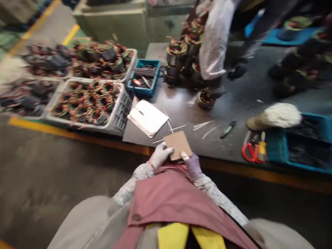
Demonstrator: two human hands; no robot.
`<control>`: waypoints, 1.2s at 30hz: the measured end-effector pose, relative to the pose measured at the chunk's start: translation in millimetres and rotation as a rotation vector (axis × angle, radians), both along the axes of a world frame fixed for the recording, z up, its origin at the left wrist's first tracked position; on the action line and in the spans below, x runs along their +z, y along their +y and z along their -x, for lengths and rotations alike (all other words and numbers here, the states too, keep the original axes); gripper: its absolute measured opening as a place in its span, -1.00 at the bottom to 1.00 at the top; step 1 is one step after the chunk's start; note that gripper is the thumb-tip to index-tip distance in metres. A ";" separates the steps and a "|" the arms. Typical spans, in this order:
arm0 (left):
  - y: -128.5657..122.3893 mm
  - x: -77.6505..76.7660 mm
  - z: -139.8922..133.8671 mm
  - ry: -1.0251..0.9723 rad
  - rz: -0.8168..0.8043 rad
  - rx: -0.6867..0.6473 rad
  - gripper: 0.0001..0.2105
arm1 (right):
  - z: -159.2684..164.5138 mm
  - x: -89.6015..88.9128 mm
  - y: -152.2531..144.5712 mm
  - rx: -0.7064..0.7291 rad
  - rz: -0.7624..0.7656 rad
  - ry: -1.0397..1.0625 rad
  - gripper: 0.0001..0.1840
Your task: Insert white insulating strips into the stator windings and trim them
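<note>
A square of brown cardboard (177,145) is held near my lap at the table's front edge. My left hand (160,155), in a white glove, pinches its left side with the thumb on top. On the lower right corner closes my right hand (192,163), which wears a purplish glove with pale fingertips. Just beyond the cardboard, thin white strips (203,125) lie scattered on the dark table. To the left of them rests a stack of white paper sheets (148,117) with a small dark mark or object on top.
White crates (85,121) of wound motor-like parts stand at left, beside a blue bin (144,90). Stacked wound parts (176,57) and a co-worker's sleeve (215,41) are ahead. At right lie snips (228,129), red-handled scissors (249,152), a bundle of white cords (282,114) and a blue tray (308,166).
</note>
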State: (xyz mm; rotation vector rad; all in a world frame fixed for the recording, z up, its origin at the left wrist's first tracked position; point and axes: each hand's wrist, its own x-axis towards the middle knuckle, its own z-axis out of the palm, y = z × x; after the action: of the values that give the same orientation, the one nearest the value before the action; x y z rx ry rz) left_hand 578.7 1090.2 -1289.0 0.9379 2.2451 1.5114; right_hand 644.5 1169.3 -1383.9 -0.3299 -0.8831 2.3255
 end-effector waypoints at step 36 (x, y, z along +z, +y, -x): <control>137.9 73.9 95.3 0.786 0.884 0.198 -0.33 | 46.9 -91.1 259.2 -0.608 -0.125 -0.667 -0.64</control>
State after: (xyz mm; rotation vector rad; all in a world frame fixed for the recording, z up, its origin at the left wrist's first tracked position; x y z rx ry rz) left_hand 483.3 1228.1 -1215.2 1.1028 3.1267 0.0041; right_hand 597.5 1428.5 -1475.0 -1.1817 -1.0369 1.5890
